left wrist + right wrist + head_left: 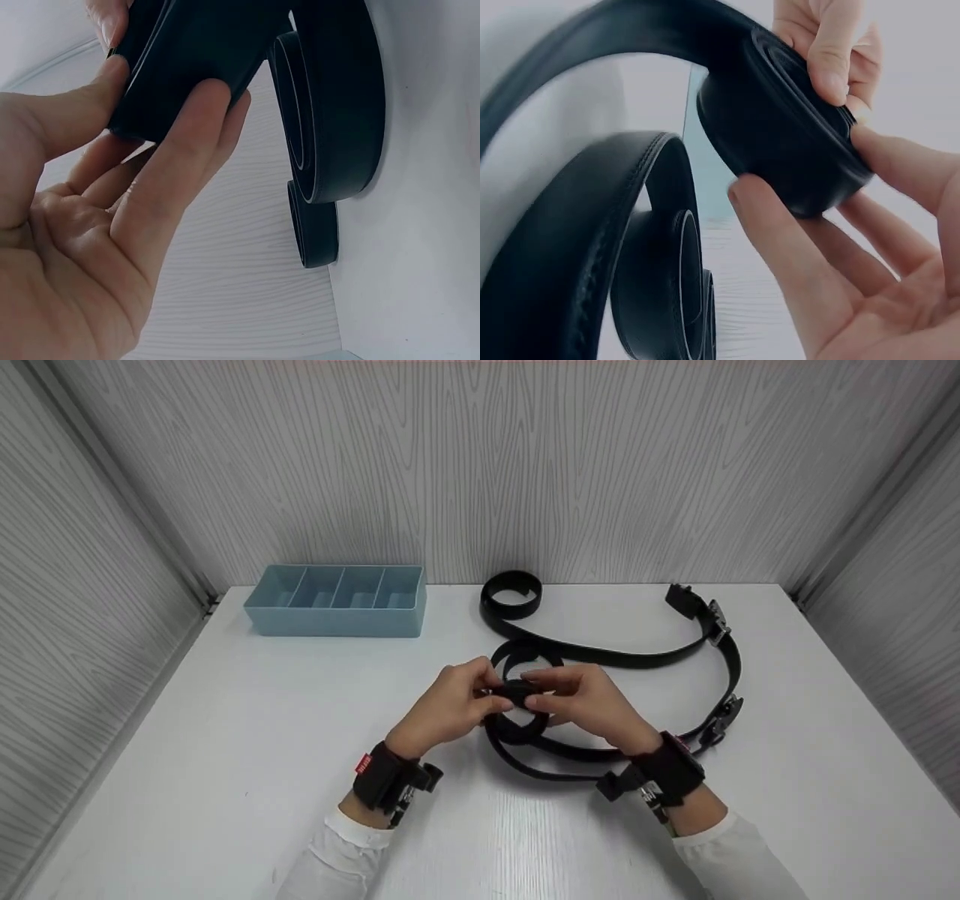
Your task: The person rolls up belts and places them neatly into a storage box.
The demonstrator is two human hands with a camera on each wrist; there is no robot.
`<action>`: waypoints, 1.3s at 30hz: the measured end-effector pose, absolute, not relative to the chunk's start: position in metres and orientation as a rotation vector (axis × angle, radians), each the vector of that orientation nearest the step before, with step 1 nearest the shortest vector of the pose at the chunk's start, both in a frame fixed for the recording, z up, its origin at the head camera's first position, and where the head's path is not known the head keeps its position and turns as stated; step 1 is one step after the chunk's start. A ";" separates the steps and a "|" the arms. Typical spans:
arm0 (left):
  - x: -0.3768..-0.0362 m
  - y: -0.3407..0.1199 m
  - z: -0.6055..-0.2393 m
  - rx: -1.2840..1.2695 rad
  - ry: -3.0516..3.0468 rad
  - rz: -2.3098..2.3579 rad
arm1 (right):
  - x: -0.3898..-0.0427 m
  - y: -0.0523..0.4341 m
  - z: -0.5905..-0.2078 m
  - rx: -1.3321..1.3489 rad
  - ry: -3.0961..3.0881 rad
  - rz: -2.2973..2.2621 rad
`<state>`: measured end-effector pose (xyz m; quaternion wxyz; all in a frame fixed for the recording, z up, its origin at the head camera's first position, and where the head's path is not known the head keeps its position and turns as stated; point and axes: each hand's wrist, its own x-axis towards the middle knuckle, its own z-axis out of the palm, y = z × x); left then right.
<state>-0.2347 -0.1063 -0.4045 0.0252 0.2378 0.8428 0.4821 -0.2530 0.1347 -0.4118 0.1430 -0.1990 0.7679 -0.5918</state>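
Both hands hold the tightly rolled end of a black leather belt (516, 690), a little above the white table. My left hand (450, 701) pinches the flattened roll (202, 60) from its left side, thumb on one edge and fingers beneath. From the right, my right hand (592, 701) grips the same roll (780, 135) between thumb and fingers. A loose strap runs from the roll down toward the right wrist. Just behind the hands stands another belt's coiled end (349, 112), on edge, partly hidden by them in the head view.
Farther back, a third coiled belt end (512, 594) trails a long strap rightward. Metal buckles (718, 622) lie at the right, with one more buckle (724, 720) nearer the right wrist. A blue compartment tray (337, 622) stands back left, before the wood-grain wall (450, 472).
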 end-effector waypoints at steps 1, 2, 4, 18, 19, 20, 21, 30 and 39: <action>-0.235 -0.106 -0.405 0.752 2.609 1.476 | -0.253 0.135 -0.412 -0.581 2.218 -1.685; -0.235 -0.106 -0.405 0.763 2.611 1.463 | -0.253 0.134 -0.412 -0.586 2.221 -1.664; -0.235 -0.106 -0.406 0.772 2.604 1.454 | -0.253 0.134 -0.412 -0.586 2.218 -1.643; -0.236 -0.107 -0.409 0.576 2.560 1.624 | -0.255 0.134 -0.416 -0.469 2.112 -1.968; -0.236 -0.107 -0.409 0.588 2.573 1.615 | -0.255 0.134 -0.416 -0.472 2.104 -1.966; -0.236 -0.107 -0.409 0.598 2.588 1.601 | -0.255 0.134 -0.416 -0.478 2.104 -1.955; -0.236 -0.107 -0.408 0.610 2.599 1.590 | -0.255 0.134 -0.416 -0.481 2.108 -1.943; -0.236 -0.107 -0.408 0.727 2.649 1.438 | -0.256 0.136 -0.417 -0.568 2.209 -1.730; -0.236 -0.106 -0.408 0.634 2.600 1.518 | -0.255 0.134 -0.417 -0.492 2.224 -1.817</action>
